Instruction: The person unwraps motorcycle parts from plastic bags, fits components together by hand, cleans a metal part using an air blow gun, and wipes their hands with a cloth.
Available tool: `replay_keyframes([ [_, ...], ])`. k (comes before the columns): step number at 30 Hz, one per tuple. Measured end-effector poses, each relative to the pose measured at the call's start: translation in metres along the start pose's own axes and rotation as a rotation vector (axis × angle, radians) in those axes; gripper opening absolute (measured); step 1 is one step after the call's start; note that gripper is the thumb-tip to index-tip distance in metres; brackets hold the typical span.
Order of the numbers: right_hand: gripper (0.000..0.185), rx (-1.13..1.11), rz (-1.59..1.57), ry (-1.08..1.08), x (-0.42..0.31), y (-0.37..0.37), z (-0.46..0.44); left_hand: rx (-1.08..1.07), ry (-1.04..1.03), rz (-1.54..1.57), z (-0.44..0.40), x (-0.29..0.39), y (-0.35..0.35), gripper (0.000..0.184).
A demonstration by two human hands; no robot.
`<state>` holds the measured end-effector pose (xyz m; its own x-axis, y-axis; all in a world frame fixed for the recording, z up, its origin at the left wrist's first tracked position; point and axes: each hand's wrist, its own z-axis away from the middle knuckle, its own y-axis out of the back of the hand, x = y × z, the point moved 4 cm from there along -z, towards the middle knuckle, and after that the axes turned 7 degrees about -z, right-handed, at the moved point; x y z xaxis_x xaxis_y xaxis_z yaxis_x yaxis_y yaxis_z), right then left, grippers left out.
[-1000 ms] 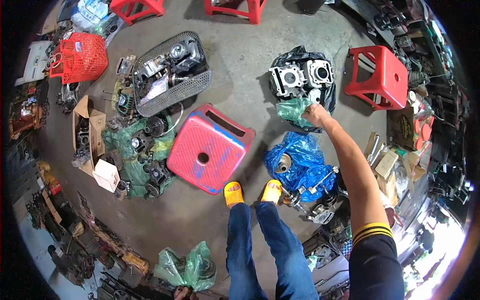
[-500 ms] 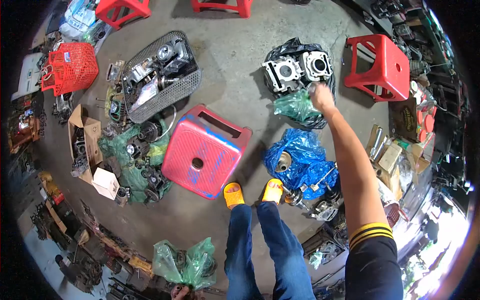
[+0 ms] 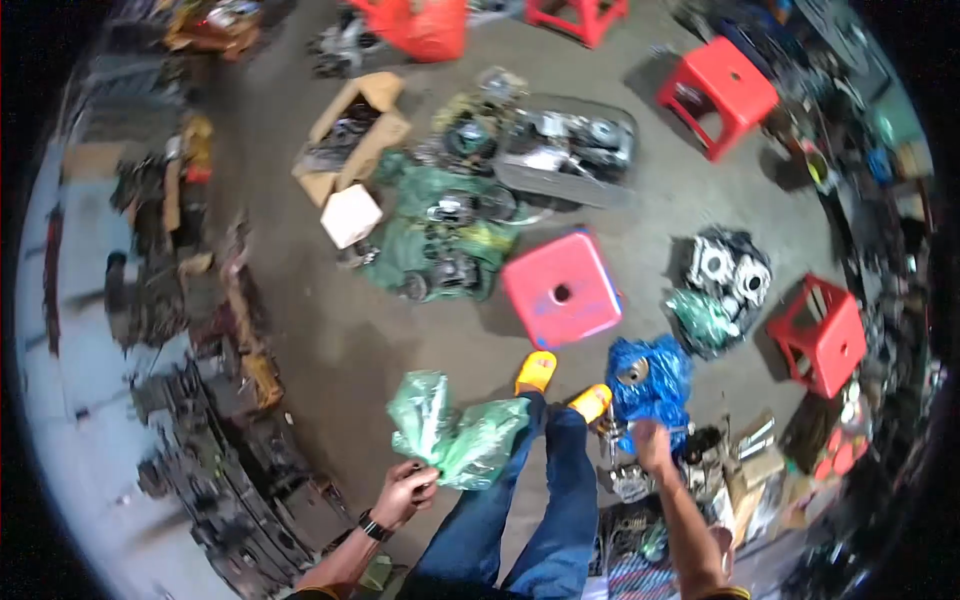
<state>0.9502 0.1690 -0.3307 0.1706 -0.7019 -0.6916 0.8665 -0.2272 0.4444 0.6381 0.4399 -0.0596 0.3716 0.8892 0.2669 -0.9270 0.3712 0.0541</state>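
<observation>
Two hands are in view: our left hand (image 3: 405,493) has its fingers closed on the gathered neck of the green bag (image 3: 485,438), which is held up at our left leg (image 3: 488,520). Our right hand (image 3: 652,445) is at the blue bag (image 3: 652,375); blur prevents us from telling its finger state. The red stool (image 3: 585,308) stands beyond our sandals (image 3: 536,371).
</observation>
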Motion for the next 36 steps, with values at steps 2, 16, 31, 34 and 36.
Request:
replay_keyframes([
  [2,0.007,-0.15,-0.159,0.041,0.006,-0.038,0.044,-0.068,0.002,0.091,0.01,-0.006,0.011,0.012],
  [16,0.017,-0.108,-0.217,-0.247,-0.176,-0.17,0.122,-0.066,-0.103,0.158,0.032,-0.009,0.209,0.016],
  [31,0.017,0.003,-0.566,-0.325,-0.419,-0.503,0.229,0.047,-0.539,-0.867,-0.138,0.039,0.479,0.033],
  [34,0.018,0.04,-0.695,-0.342,-0.456,-0.512,0.201,0.075,-0.481,-0.921,-0.178,0.05,0.491,0.029],
  [36,0.018,0.057,-0.731,-0.287,-0.44,-0.516,0.171,0.068,-0.573,-0.97,-0.222,0.047,0.49,0.03],
])
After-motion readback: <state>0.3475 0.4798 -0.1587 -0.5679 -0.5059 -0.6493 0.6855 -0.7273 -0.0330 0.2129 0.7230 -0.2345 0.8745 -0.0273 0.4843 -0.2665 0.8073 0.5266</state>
